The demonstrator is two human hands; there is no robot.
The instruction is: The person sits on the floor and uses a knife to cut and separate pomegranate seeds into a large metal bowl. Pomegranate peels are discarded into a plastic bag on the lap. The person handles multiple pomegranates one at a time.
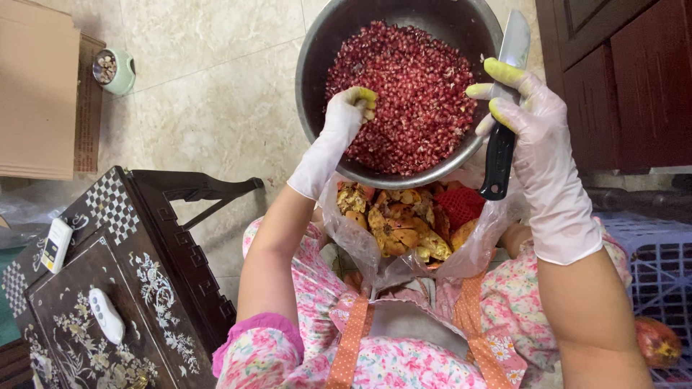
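Observation:
A round metal bowl (321, 43) full of red pomegranate seeds (411, 86) sits in front of me. My left hand (346, 115), in a thin white glove with yellow-stained fingertips, reaches into the seeds with fingers curled; whether it holds any I cannot tell. My right hand (537, 130), gloved the same way, grips a knife (504, 108) with a black handle, blade pointing away over the bowl's right rim. Below the bowl a clear plastic bag (353, 238) on my lap holds yellow pomegranate peels (404, 223) and a red net.
A dark inlaid side table (130, 288) at the left carries two white remotes (106, 315). Cardboard (36, 94) and a small green cup (115, 70) lie on the tiled floor. A dark wooden cabinet (627, 79) stands at right, above a blue crate (649, 266) with a whole pomegranate (657, 341).

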